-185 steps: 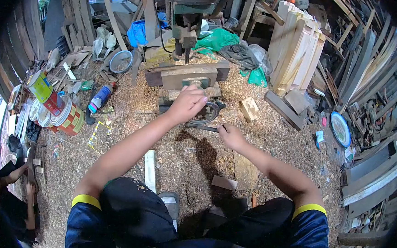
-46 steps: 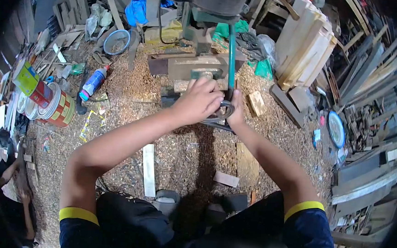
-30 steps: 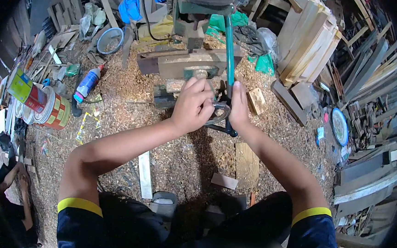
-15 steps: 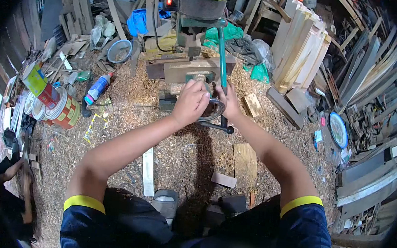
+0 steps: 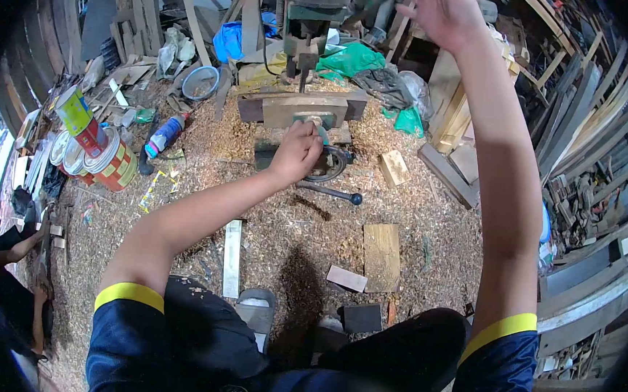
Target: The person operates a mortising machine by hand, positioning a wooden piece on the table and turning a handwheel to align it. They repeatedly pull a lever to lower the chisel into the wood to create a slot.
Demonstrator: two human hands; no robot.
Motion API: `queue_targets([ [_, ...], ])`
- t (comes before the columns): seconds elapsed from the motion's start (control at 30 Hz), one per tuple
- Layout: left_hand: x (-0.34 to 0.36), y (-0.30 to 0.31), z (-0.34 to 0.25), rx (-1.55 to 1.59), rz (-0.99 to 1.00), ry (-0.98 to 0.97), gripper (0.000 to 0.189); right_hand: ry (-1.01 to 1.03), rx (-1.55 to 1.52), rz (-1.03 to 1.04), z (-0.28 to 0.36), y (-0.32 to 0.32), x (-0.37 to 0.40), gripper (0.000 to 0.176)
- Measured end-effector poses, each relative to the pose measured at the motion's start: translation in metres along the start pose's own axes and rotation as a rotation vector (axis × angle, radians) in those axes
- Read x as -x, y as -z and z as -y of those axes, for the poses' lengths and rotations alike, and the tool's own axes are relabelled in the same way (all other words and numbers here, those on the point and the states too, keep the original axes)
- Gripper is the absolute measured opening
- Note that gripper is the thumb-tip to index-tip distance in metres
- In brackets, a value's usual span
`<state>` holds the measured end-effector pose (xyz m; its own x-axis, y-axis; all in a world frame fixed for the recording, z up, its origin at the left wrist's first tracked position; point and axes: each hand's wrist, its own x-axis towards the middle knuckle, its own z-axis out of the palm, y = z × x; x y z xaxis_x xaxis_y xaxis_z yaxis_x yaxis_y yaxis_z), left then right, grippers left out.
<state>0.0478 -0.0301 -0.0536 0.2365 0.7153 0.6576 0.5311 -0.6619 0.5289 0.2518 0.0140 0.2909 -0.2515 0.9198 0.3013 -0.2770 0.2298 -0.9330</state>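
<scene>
My left hand is closed at the upper left of a round handwheel on the front of a machine vise. Its fingers curl down, partly hiding what they grip. Beyond the hand, a wooden block sits across the vise, below the bit of a green drill press. My right hand is raised at the top edge, around the end of the press's green lever; its fingertips are partly cut off. A black ball-ended handle sticks out beneath the wheel.
Wood chips cover the floor, with an offcut right of the vise. Paint buckets and a spray can lie left. Stacked timber stands right. Another person's arm shows at far left.
My right hand has swung the green lever from beside the handwheel up to the top edge. The bit now shows lower, close behind the block. My left hand stays at the wheel.
</scene>
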Motion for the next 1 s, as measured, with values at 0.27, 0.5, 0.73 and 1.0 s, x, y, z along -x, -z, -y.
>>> queue_targets([
  [0.27, 0.0, -0.005, 0.01, 0.01, 0.013, 0.001, 0.031, 0.406, -0.001, -0.022, -0.09, 0.034, -0.07, 0.058],
  [0.5, -0.003, -0.001, 0.009, 0.066, 0.035, -0.068, 0.028, -0.39, 0.796, -0.365, -0.356, 0.111, 0.103, 0.07],
  [0.73, -0.003, -0.001, 0.007, 0.075, -0.001, -0.076, 0.03, -0.785, 0.211, -0.348, -0.391, 0.104, 0.132, 0.083],
  [1.0, -0.003, -0.001, 0.008, 0.079, 0.01, -0.068, 0.032, -0.641, 0.46, -0.296, -0.411, 0.117, 0.114, 0.056],
])
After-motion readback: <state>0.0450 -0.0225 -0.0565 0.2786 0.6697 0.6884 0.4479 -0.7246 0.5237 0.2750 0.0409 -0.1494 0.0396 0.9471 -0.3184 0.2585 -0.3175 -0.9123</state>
